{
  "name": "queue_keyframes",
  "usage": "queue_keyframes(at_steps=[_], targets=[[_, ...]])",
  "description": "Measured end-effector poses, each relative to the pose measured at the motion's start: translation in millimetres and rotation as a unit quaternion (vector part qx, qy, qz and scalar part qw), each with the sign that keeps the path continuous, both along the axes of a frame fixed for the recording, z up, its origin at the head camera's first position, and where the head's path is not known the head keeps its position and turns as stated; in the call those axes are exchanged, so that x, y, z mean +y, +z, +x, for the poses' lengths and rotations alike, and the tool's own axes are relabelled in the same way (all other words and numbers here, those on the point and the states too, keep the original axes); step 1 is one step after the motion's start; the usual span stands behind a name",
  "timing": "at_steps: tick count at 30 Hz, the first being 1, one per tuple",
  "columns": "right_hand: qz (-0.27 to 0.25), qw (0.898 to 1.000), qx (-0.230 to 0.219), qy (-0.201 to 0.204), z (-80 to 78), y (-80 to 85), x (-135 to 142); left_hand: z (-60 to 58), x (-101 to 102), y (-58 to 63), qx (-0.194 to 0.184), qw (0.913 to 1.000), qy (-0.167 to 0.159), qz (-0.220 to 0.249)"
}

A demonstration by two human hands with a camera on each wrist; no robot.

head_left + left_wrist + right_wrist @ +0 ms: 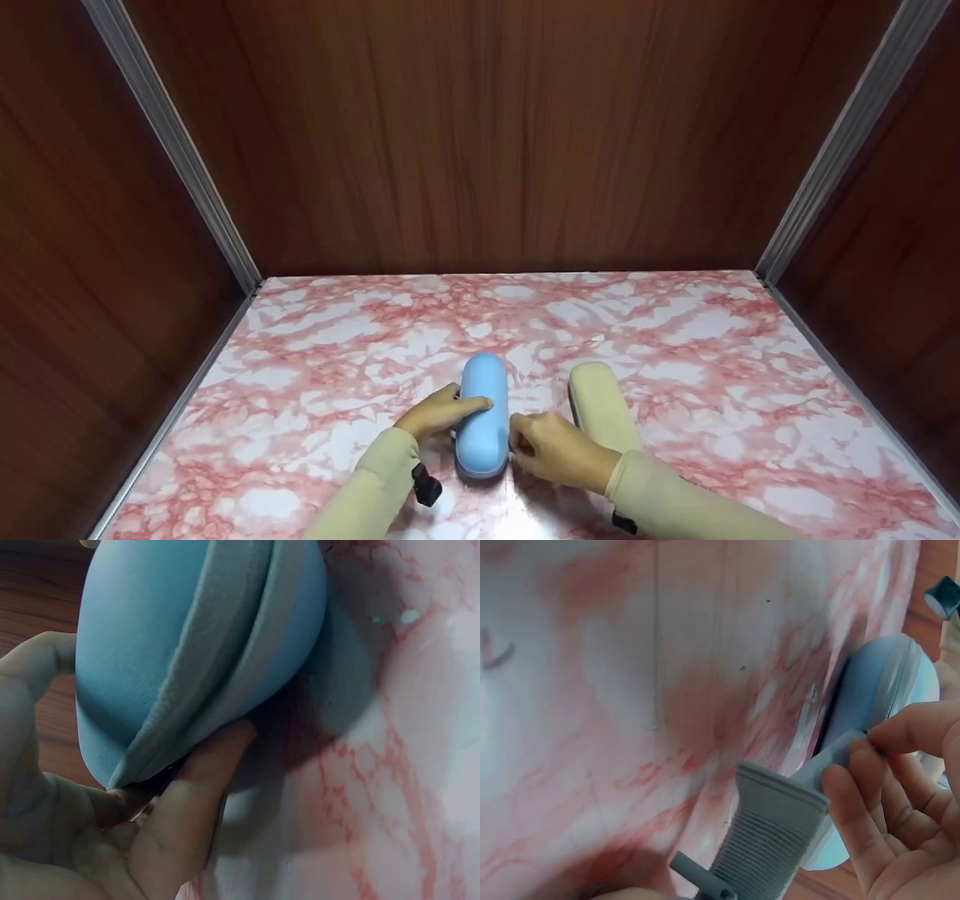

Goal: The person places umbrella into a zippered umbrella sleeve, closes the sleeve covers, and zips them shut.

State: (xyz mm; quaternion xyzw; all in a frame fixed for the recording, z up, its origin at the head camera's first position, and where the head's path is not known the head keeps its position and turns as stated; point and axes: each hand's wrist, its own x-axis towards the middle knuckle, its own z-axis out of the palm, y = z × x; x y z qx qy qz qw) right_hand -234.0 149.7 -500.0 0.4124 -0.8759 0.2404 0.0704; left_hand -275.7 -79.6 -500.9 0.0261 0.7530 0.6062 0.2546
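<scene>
A blue, rounded, elongated zipper case (482, 442) lies lengthwise on the marbled table. My left hand (441, 411) grips it from the left, thumb across the top and fingers along the side. In the left wrist view, the grey zipper band (225, 622) runs around the case (142, 622). On the case's right side, my right hand (559, 448) has its fingers curled. Its thumb and index fingertip pinch at the zipper seam of the case (862, 690) in the right wrist view; the zipper pull between them is mostly hidden.
A beige elongated case (604, 409) lies right of the blue one, partly behind my right forearm. A grey ribbed strap (769, 832) crosses the right wrist view. Brown wood-grain panels (495, 135) stand behind the table and on both sides.
</scene>
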Motion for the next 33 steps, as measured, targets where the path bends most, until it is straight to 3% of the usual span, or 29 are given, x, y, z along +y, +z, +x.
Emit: queue_keyframes(at_steps=[5, 14, 24, 33], targets=[[0.003, 1.000, 0.015, 0.000, -0.2, -1.5, 2, 0.2, 0, 0.8, 0.015, 0.9998, -0.005, -0.013], [0.036, 0.995, 0.079, -0.048, 4.3, -3.5, 9, 1.3, 0, -0.1, 0.034, 0.9992, -0.007, -0.019], [0.016, 0.997, 0.057, -0.043, 2.7, 3.0, 22, 2.1, 0, 4.0, 0.047, 0.9976, -0.008, -0.050], [-0.003, 0.995, 0.052, -0.079, 1.7, 9.0, 45, 7.0, 4, 6.8, 0.063, 0.9950, 0.018, -0.075]])
